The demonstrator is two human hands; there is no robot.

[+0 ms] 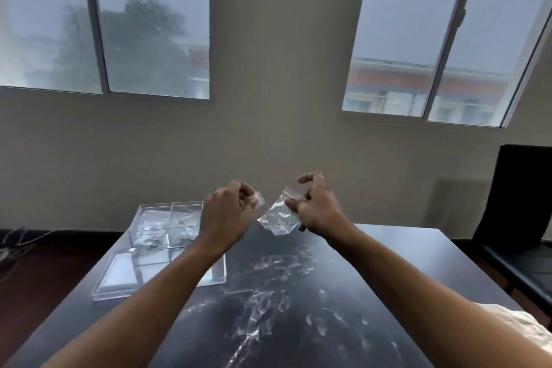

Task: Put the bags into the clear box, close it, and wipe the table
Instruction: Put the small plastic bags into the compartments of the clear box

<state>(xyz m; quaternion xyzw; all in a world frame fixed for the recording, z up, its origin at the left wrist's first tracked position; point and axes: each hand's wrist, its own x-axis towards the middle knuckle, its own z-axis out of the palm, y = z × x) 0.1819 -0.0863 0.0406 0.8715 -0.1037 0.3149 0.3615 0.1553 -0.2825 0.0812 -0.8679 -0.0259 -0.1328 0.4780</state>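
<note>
Both hands are raised above the far part of the dark table [388, 263]. My right hand [316, 207] pinches a clear plastic bag [277, 218] that hangs from its fingers. My left hand [227, 212] is closed on a small bag [257, 199], of which only a corner shows. The clear box [167, 222], divided into compartments, stands open at the table's far left with several bags inside. Its clear lid [134, 275] lies flat just in front of it, partly under my left forearm.
White smears and fingerprints [268, 302] cover the middle of the table. A pale cloth [522, 323] shows at the right edge near my right arm. A black chair [519, 218] stands at the right. Cables [12, 242] lie on the floor at the left.
</note>
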